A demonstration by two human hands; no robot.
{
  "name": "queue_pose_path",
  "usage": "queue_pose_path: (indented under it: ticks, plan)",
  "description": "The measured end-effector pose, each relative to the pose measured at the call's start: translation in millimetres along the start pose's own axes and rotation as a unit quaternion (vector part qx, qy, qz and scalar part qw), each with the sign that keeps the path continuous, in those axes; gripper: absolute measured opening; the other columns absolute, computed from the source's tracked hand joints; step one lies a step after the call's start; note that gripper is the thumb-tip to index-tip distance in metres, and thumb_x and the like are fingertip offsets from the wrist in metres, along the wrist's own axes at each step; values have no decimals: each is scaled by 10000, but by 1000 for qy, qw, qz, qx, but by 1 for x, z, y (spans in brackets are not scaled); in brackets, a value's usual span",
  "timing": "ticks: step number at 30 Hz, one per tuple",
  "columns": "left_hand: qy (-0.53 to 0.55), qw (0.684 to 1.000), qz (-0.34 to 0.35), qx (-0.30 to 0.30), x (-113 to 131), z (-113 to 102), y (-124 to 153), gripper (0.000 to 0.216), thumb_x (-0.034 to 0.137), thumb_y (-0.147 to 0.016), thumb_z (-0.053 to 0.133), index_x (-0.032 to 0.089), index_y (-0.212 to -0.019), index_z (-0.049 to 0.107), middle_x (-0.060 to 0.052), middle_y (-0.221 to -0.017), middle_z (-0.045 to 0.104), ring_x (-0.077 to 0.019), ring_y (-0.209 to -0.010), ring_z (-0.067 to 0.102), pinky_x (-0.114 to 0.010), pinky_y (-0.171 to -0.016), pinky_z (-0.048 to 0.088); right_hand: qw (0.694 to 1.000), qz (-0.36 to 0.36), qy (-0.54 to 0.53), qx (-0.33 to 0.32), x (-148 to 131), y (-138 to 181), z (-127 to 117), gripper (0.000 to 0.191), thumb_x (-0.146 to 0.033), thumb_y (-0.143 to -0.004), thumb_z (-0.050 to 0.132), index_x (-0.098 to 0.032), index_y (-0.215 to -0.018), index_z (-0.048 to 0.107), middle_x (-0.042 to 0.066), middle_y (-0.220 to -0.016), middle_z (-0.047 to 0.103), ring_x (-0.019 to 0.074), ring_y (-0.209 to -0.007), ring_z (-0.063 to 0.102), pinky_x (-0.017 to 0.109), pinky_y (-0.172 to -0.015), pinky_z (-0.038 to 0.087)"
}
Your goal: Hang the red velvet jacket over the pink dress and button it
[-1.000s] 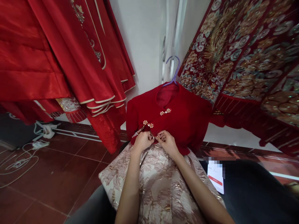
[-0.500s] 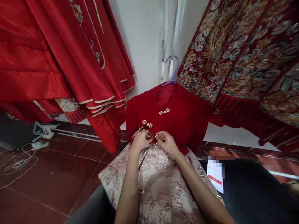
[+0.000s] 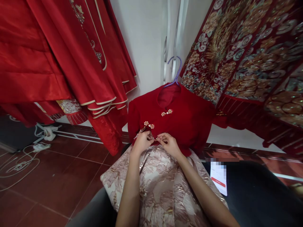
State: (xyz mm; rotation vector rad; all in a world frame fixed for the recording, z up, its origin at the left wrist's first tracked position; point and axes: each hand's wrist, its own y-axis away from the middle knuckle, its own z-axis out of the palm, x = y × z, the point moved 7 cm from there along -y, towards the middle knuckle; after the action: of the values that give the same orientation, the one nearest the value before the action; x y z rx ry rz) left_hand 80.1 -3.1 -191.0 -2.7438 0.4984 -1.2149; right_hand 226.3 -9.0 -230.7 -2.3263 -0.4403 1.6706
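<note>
A red velvet top (image 3: 187,118) on a purple hanger (image 3: 175,71) lies over a pale pink and gold brocade skirt (image 3: 161,189) on my lap. Two pearl clasps on the top are done up, one near the collar (image 3: 167,112) and one lower left (image 3: 149,125). My left hand (image 3: 142,142) and my right hand (image 3: 169,143) meet at the top's lower front. Both pinch the halves of a third pearl clasp (image 3: 156,138) between fingertips and thumbs.
Red satin gowns (image 3: 59,53) hang at the left. A dark red robe with gold embroidery (image 3: 248,53) hangs at the right. A white paper tag (image 3: 219,176) lies on a black seat (image 3: 260,195). White cables (image 3: 21,157) trail over the red floor tiles.
My hands stay at the same clasp; the fingers have shifted slightly and the two halves sit a little closer together.
</note>
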Motion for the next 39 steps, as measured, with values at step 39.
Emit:
queue_pose_path:
  ticks: [39]
  plan:
    - [46, 998, -47, 24, -15, -30, 8, 147, 195, -703, 670, 149, -839, 635, -10, -741, 651, -95, -603, 582, -198, -584, 453, 997, -5, 70, 38, -49, 2, -26, 176, -295, -798, 586, -191, -934, 627, 28, -773, 622, 118, -605, 576, 229, -539, 495]
